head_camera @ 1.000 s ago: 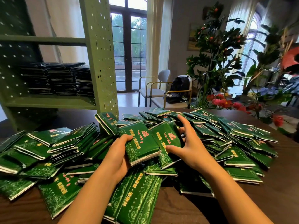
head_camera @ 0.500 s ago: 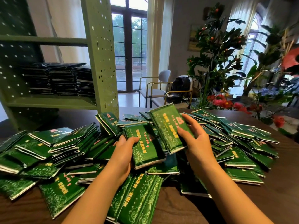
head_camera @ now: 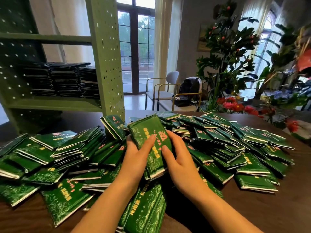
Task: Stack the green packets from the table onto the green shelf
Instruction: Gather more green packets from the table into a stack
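Green foil packets [head_camera: 218,140] lie in a loose heap across the dark table [head_camera: 277,207]. A small bundle [head_camera: 146,132] of them is raised just above the heap and gripped from both sides. The left hand [head_camera: 134,155] curls round its left edge with the thumb across the face, and the right hand [head_camera: 181,162] pinches the right edge.

To do this well, I'd square the bundle first so the packets sit flush. I'd also keep both thumbs pressing down, since the wrappers look slippery and could fan out on the way.

The green shelf [head_camera: 55,103] stands at the table's far left, its lower board carrying dark stacks [head_camera: 64,79]. Any free room seems to be on top of those. The perforated upright [head_camera: 107,64], and a packet [head_camera: 112,125] leaning at its foot, stand between bundle and board. Chairs [head_camera: 161,93], a backpack [head_camera: 188,89] and plants [head_camera: 227,47] sit well behind.
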The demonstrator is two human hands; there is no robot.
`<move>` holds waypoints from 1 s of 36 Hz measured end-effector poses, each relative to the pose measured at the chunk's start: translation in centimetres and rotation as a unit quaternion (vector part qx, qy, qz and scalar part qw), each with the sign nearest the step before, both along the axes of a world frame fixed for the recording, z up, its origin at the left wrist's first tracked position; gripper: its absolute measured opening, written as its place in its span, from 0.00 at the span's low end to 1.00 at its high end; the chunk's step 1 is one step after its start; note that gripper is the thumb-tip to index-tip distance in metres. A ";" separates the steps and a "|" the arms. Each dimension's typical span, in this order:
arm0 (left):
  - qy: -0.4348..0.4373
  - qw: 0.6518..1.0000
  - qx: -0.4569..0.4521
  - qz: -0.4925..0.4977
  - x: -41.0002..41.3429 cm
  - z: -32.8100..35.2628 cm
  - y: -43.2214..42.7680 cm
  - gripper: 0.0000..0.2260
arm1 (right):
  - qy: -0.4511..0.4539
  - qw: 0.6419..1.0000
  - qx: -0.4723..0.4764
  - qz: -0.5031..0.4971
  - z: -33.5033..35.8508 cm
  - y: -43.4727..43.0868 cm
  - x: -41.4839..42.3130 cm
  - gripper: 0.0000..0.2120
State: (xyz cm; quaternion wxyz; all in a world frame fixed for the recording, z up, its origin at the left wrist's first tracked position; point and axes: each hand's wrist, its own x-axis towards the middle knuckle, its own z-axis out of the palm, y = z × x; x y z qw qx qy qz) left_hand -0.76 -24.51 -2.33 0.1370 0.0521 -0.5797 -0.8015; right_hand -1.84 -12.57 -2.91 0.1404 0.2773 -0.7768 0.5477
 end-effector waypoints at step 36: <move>-0.084 0.987 0.115 -0.074 0.2 1.1 -2.7 0.11 | -0.025 0.986 0.139 -0.082 2.0 4.8 -2.6 0.30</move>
